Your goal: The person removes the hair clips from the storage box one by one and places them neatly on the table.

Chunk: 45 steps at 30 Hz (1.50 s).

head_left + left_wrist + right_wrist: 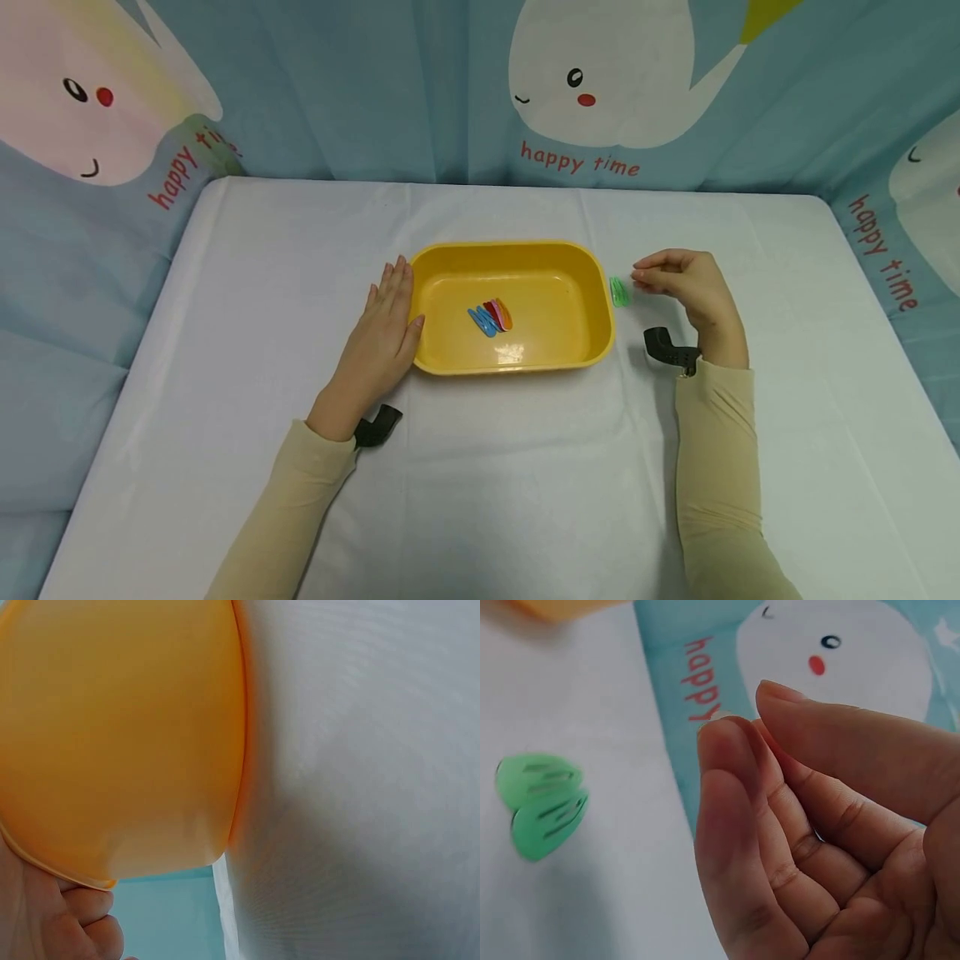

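Observation:
My left hand [378, 337] lies along the left end of a yellow plastic tray [517, 367], its fingers straight and its thumb near the rim. In the left wrist view the fingers [88, 906] show at the tray's rim. Inside the tray sits a small cluster of snap hair clips [482, 322], in blue, red, pink and orange. Two green snap hair clips [546, 802] lie on the table just right of the tray. Beside them hovers my right hand [690, 279], with loosely bent fingers, a gap between thumb and forefinger, and nothing held.
A white cloth [480, 500] covers the table. Blue curtains [375, 92] printed with whales hang behind the table and at both sides. A black camera mount [671, 348] sticks out from the right wrist, and another black mount [378, 427] from the left.

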Available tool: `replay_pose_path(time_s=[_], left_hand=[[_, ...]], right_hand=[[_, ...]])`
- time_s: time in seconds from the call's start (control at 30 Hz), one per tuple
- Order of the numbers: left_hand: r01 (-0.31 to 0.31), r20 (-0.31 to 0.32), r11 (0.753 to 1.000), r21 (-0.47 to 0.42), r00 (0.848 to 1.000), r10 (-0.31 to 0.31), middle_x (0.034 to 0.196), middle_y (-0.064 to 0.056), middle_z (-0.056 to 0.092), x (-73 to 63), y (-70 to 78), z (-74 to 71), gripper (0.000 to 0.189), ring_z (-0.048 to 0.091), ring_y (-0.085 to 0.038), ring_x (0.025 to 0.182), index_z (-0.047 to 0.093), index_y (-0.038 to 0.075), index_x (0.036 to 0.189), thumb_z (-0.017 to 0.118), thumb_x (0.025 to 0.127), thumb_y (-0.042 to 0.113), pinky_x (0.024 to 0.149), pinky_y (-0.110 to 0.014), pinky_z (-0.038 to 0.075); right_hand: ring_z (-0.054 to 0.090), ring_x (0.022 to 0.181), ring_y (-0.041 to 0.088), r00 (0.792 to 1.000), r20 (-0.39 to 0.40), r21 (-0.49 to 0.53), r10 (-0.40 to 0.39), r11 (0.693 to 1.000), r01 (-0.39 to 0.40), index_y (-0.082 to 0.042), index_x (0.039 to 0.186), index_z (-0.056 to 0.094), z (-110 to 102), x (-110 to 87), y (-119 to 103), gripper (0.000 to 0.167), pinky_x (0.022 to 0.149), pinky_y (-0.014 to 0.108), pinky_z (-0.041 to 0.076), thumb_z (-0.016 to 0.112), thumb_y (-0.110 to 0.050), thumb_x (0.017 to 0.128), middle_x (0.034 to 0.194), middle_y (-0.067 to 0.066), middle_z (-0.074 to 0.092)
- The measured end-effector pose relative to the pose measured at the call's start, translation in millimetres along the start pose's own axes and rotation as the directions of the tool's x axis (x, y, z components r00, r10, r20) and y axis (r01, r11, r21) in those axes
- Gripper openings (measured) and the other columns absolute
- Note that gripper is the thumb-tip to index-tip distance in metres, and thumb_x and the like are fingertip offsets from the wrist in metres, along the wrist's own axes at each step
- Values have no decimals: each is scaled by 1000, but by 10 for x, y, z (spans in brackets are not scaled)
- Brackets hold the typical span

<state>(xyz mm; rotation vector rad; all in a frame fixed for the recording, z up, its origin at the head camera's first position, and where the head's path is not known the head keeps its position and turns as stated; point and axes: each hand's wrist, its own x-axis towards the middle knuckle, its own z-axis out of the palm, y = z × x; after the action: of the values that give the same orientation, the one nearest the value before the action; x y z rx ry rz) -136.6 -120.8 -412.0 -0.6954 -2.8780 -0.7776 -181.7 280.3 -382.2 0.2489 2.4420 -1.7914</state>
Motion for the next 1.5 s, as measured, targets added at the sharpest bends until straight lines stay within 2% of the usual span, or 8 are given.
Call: replay_pose_path(time_s=[0.17, 0.4, 0.67, 0.97, 1.17, 1.33, 1.5], left_hand=[[-2, 13, 1000, 1, 1000, 2, 156, -17, 5, -24, -5, -13, 60, 5, -32, 143, 8, -6, 148, 36, 102, 21, 114, -46, 6], [-7, -1, 1000, -1, 1000, 7, 156, -17, 5, -4, -6, -19, 60, 5, -31, 143, 10, -7, 148, 35, 102, 22, 114, -45, 6], [3, 0, 1000, -10, 1000, -3, 156, -17, 5, -4, 10, 37, 60, 6, -32, 143, 10, -6, 148, 35, 102, 22, 114, -46, 6], [-3, -4, 1000, -6, 1000, 3, 156, -17, 5, -8, 5, 7, 60, 4, -30, 143, 10, -6, 148, 35, 102, 23, 114, -45, 6], [2, -8, 1000, 1, 1000, -2, 156, -17, 5, -7, -2, 1, 60, 6, -32, 143, 10, -7, 148, 35, 102, 22, 114, -45, 6], [6, 3, 1000, 1, 1000, -6, 156, -17, 4, 2, 3, -3, 60, 5, -31, 143, 9, -6, 148, 35, 102, 22, 114, -45, 6], [14, 14, 1000, 1, 1000, -14, 156, -17, 4, 5, 14, -11, 61, 3, -29, 144, 8, -6, 148, 35, 102, 22, 114, -45, 6]], right_hand=[[68, 71, 13, 1000, 12, 25, -14, 1000, 14, 4, 92, 71, 28, -76, -80, 13, 69, 22, 54, 71, -6, 83, 80, 1, 69], [68, 72, 17, 995, 30, 33, -92, 995, 91, 5, 90, 71, 49, -117, -207, 12, 69, 23, 55, 70, -6, 84, 80, 3, 69], [68, 74, 20, 990, 74, -10, -123, 992, 124, 7, 92, 69, 178, -214, -381, 14, 71, 25, 55, 69, -4, 84, 82, 5, 70], [66, 77, 25, 978, 168, -145, -125, 978, 150, 9, 97, 67, 475, -237, -658, 21, 71, 25, 54, 68, -9, 86, 81, 7, 70], [65, 74, 20, 961, 253, -152, -109, 977, 151, 9, 95, 66, 703, -176, -720, 17, 71, 26, 54, 67, -5, 86, 83, 11, 69], [65, 76, 26, 934, 338, -171, -114, 969, 181, 7, 91, 67, 896, -89, -747, 12, 71, 32, 54, 67, -3, 85, 83, 14, 68], [64, 79, 34, 910, 399, -177, -110, 965, 195, 8, 89, 67, 1048, 27, -756, 12, 70, 31, 55, 68, -3, 84, 82, 16, 68]])
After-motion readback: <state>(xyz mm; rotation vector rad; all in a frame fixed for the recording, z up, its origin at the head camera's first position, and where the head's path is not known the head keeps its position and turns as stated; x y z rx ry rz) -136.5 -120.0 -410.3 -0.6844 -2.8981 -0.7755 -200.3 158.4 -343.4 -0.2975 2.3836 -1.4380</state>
